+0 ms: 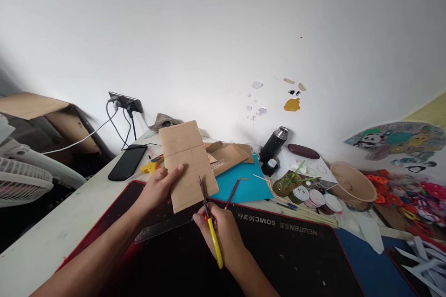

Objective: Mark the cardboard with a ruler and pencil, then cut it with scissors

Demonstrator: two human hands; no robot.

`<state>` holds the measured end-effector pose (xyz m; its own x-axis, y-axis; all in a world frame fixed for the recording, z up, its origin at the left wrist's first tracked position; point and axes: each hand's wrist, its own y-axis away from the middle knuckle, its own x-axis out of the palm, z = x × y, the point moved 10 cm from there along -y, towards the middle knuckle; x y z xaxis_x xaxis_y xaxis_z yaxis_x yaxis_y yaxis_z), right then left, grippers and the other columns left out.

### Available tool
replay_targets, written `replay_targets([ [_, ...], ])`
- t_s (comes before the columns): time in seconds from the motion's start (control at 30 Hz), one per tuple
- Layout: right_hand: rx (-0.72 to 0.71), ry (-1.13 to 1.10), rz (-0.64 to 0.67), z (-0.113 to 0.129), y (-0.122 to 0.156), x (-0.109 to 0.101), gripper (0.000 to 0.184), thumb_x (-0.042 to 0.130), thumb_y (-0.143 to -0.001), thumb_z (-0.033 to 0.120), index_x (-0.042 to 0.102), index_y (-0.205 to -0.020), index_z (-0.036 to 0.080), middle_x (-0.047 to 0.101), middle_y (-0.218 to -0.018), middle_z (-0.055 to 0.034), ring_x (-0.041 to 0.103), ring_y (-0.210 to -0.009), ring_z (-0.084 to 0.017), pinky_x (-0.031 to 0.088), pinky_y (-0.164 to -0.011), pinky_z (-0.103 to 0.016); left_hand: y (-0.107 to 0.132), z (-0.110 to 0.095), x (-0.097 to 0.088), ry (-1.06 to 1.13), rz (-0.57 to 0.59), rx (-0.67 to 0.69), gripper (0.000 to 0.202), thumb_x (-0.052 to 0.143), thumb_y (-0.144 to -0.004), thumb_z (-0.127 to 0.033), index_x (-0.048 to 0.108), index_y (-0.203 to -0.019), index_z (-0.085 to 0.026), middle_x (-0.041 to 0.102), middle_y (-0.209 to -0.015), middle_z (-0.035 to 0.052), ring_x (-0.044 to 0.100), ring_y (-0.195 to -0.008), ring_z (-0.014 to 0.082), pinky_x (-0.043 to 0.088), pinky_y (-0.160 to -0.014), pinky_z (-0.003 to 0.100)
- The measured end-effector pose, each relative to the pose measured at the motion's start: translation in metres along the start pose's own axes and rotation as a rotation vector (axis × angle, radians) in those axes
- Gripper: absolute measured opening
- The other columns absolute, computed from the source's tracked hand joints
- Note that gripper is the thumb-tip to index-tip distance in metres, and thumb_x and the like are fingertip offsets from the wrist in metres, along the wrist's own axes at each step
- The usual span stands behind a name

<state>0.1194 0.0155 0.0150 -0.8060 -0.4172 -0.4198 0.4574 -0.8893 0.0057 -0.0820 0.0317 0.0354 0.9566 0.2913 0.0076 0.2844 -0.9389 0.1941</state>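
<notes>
My left hand (163, 186) grips a rectangular piece of brown cardboard (186, 158) by its left side, thumb on the near face and the other fingers mostly hidden behind it. The cardboard is raised above the desk, with a crease across its upper part. In my right hand (223, 227) are scissors (213, 239) with a yellow handle, some red near the pivot and dark blades. One blade lies over the face of the cardboard, by its lower right edge. How far the blades are apart I cannot tell.
A black mouse mat (278, 250) covers the front of the desk. Behind lie a blue sheet (228, 185) and cardboard scraps (230, 155). A phone (127, 162) and fan (24, 174) are left; a black flask (274, 143), paint jars (316, 198) and a bowl (353, 182) are right.
</notes>
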Motion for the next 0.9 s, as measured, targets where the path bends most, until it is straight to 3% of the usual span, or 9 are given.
replay_targets([
  [0.17,0.025,0.021,0.009,-0.002,0.000,-0.001,0.035,0.071,-0.099,0.055,0.071,-0.086,0.022,0.057,-0.058,0.0035,0.060,-0.056,-0.016,0.043,-0.058,-0.025,0.002,-0.007,-0.004,-0.059,-0.040,0.086,0.063,0.080,-0.074,-0.080,0.071,-0.082,-0.018,0.076,-0.073,0.0093,0.067,-0.060,0.0229,0.050,-0.047,0.028],
  [0.4,0.002,0.035,0.008,0.003,0.000,-0.002,0.039,0.071,-0.099,0.059,0.071,-0.085,0.022,0.059,-0.061,0.0020,0.059,-0.058,-0.016,0.040,-0.056,-0.025,-0.004,0.002,-0.001,-0.063,0.022,0.020,0.064,0.076,-0.075,-0.081,0.070,-0.079,-0.018,0.068,-0.060,0.0054,0.054,-0.042,0.0172,0.038,-0.035,0.026],
  [0.7,0.003,0.062,-0.010,-0.002,0.004,0.000,0.039,0.067,-0.103,0.055,0.065,-0.083,0.022,0.064,-0.064,0.0005,0.061,-0.057,-0.016,0.039,-0.056,-0.024,0.006,0.004,0.001,0.019,-0.015,0.022,0.062,0.080,-0.076,-0.076,0.073,-0.089,-0.016,0.071,-0.066,0.0068,0.068,-0.056,0.0235,0.053,-0.046,0.030],
  [0.9,0.015,0.118,-0.025,-0.007,0.003,0.003,0.030,0.064,-0.103,0.043,0.061,-0.081,0.022,0.063,-0.064,0.0005,0.060,-0.057,-0.015,0.037,-0.057,-0.024,-0.001,0.010,-0.001,0.021,-0.004,0.011,0.062,0.080,-0.076,-0.077,0.073,-0.089,-0.016,0.073,-0.067,0.0076,0.070,-0.057,0.0245,0.056,-0.048,0.030],
])
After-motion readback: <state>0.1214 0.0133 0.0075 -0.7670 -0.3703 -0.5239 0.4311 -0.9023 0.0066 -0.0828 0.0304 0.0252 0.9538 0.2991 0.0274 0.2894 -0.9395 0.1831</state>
